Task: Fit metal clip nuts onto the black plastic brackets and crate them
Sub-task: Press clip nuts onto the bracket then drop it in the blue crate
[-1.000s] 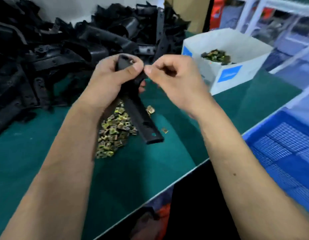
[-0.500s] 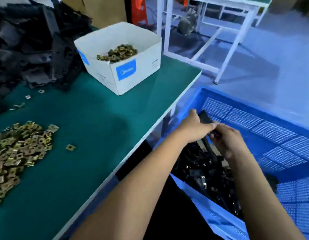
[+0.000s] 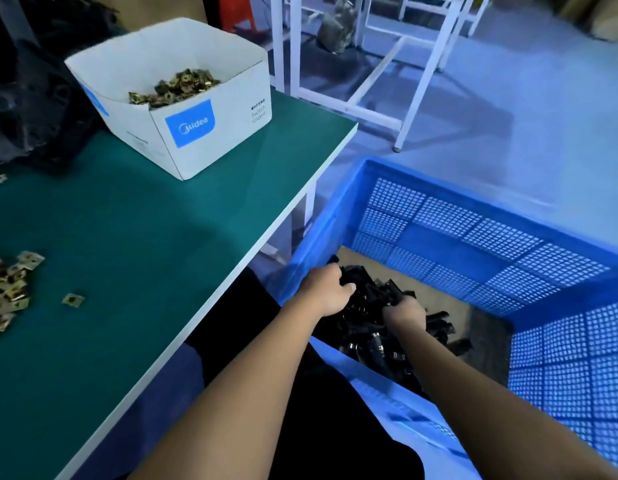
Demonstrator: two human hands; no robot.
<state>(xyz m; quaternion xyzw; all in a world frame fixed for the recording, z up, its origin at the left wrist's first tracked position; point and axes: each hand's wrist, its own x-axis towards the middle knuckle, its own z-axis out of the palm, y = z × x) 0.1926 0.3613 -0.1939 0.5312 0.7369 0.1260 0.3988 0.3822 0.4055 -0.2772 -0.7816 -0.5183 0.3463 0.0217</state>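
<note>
Floor: pale blue-lit floor (image 3: 508,109) is stretching behind everything, with white table legs (image 3: 418,64) standing on it
Table: green table (image 3: 127,258) is lying left of both hands
Crate: blue crate (image 3: 474,258) is sitting beside the table, its mesh walls rising around the fingers
Bracket heap: black plastic brackets (image 3: 373,323) are piling on the crate bottom, under and between the fingers
Box: white box (image 3: 203,133) is standing on the table, well up and left of the fingers, holding clip nuts
Left hand: left hand (image 3: 326,292) is curling its fingers round the dark end of a bracket at the heap's near-left edge
Right hand: right hand (image 3: 404,311) is reaching into the heap, fingers buried among brackets; cannot tell their grip
Loose nuts: metal clip nuts (image 3: 9,292) are lying scattered on the table, far left of the fingers
</note>
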